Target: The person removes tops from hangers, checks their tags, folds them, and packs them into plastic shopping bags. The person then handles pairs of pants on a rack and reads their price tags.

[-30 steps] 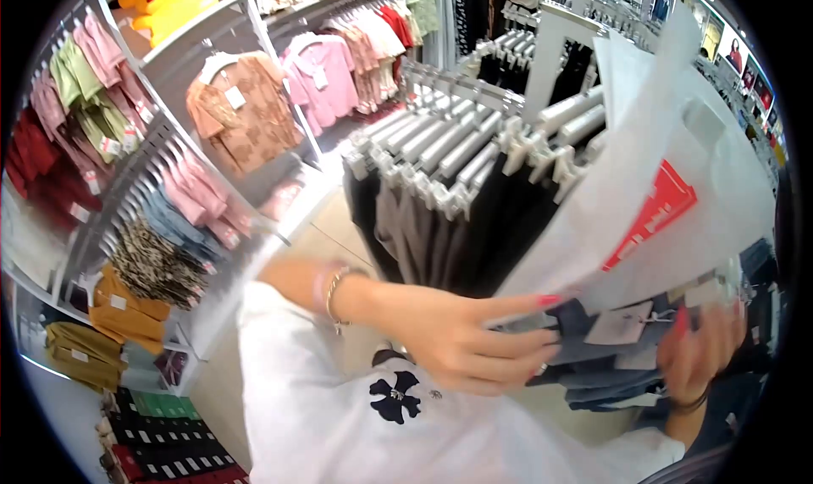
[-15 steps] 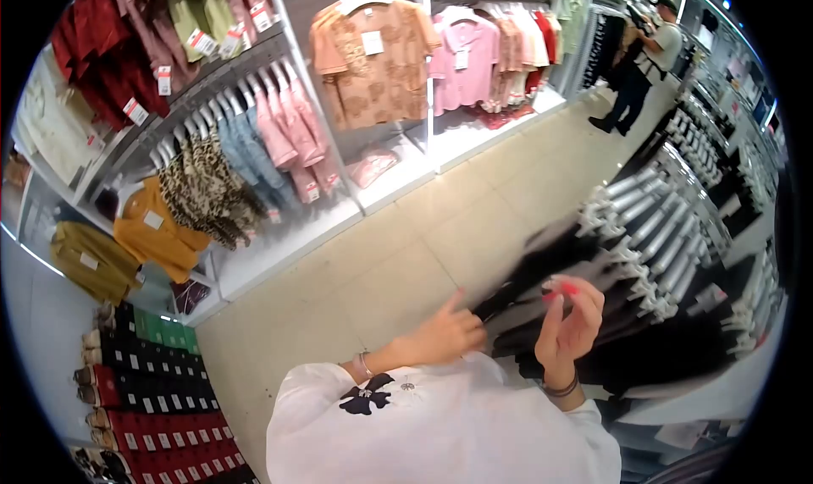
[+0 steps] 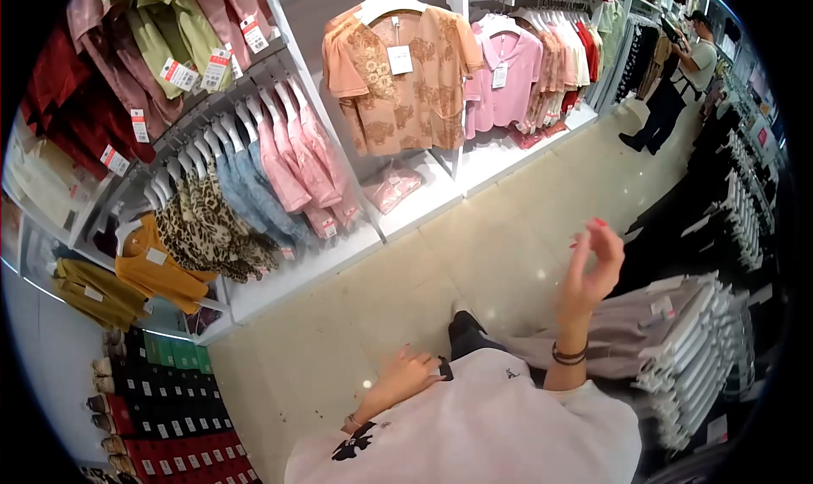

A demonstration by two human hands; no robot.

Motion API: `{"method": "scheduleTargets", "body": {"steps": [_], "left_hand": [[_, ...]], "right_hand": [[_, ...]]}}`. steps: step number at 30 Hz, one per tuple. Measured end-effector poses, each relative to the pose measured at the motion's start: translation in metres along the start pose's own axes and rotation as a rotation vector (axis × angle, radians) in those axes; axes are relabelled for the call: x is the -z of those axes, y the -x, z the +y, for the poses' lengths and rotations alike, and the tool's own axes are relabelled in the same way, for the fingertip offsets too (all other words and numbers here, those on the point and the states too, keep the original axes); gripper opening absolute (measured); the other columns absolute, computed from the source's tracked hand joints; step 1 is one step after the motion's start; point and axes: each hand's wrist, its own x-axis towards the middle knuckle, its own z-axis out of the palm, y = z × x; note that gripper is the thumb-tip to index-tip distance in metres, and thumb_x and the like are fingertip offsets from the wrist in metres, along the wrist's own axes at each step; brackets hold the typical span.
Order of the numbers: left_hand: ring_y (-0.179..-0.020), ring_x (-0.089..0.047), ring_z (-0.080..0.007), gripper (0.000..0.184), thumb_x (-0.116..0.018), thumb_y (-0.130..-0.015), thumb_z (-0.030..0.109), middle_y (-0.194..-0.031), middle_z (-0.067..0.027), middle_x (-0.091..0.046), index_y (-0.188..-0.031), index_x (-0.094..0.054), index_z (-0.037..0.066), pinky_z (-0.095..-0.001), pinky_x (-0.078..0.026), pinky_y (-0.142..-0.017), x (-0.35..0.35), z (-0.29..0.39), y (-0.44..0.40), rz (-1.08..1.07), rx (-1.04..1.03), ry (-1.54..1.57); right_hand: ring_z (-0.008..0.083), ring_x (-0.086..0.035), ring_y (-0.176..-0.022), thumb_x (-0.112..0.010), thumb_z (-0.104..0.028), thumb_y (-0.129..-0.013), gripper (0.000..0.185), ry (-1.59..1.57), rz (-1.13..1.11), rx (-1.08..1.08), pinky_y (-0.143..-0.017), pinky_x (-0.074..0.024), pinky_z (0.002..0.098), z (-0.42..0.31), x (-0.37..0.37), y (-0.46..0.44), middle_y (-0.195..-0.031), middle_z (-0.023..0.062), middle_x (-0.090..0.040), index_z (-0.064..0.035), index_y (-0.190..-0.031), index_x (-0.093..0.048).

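Note:
My left hand point(image 3: 411, 374) rests low in front of my white shirt point(image 3: 491, 425). Its fingers are loosely extended, and nothing shows in them; a small black patch point(image 3: 445, 369) lies at the fingertips, whose nature I cannot make out. Raised over the aisle floor, my right hand point(image 3: 600, 268) has its thumb and index finger apart with nothing between them. Just below that wrist hang grey-brown garments point(image 3: 593, 336) on a rack of white hangers point(image 3: 699, 348). My dark shoe point(image 3: 467, 324) stands on the tiles.
Wall shelving on the left carries leopard-print tops point(image 3: 207, 230), pink shirts point(image 3: 288, 158) and a patterned orange blouse point(image 3: 398, 82). Stacked shoe boxes point(image 3: 174, 416) stand at lower left. Further along the aisle point(image 3: 517, 204), a person point(image 3: 677, 82) stands at the shelves. Black garments point(image 3: 686, 213) hang on the right.
My right hand has gone up and its thumb and finger have parted. My left hand has moved down and left. The view has shifted, and my shoe now shows.

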Motion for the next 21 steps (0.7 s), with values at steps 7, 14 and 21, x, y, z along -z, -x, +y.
{"method": "scheduleTargets", "body": {"steps": [7,14,21], "left_hand": [[-0.089,-0.056,-0.0276,0.029,-0.056,-0.083,0.028,-0.090,-0.0096,-0.057,-0.104,-0.055,0.008,-0.0489,-0.034,-0.096,0.057,-0.028,-0.143,0.248,-0.035,0.075],[-0.088,-0.056,-0.0298,0.028,-0.056,-0.083,0.031,-0.091,-0.0104,-0.058,-0.097,-0.057,0.007,-0.0469,-0.036,-0.094,0.129,-0.070,-0.233,0.236,-0.016,0.017],[-0.085,-0.059,-0.0314,0.029,-0.064,-0.079,0.024,-0.091,-0.0160,-0.062,-0.096,-0.061,0.001,-0.0366,-0.045,-0.079,0.188,-0.189,-0.301,0.447,0.190,0.145]], "right_hand": [[0.0127,-0.055,-0.069,-0.048,0.002,-0.087,0.025,-0.201,0.334,-0.170,-0.059,-0.0462,0.0215,0.115,-0.061,-0.083,-0.097,0.0149,-0.057,0.0039,-0.111,-0.044],[0.0105,-0.054,-0.075,-0.052,-0.005,-0.088,0.025,-0.029,0.388,-0.347,-0.062,-0.0452,0.0199,0.225,-0.063,-0.116,-0.093,0.0104,-0.058,0.0033,-0.111,-0.046],[0.0098,-0.054,-0.071,-0.051,-0.009,-0.089,0.023,0.087,0.325,-0.456,-0.062,-0.0453,0.0199,0.304,-0.079,-0.123,-0.088,0.0090,-0.058,0.0015,-0.110,-0.050]]}}
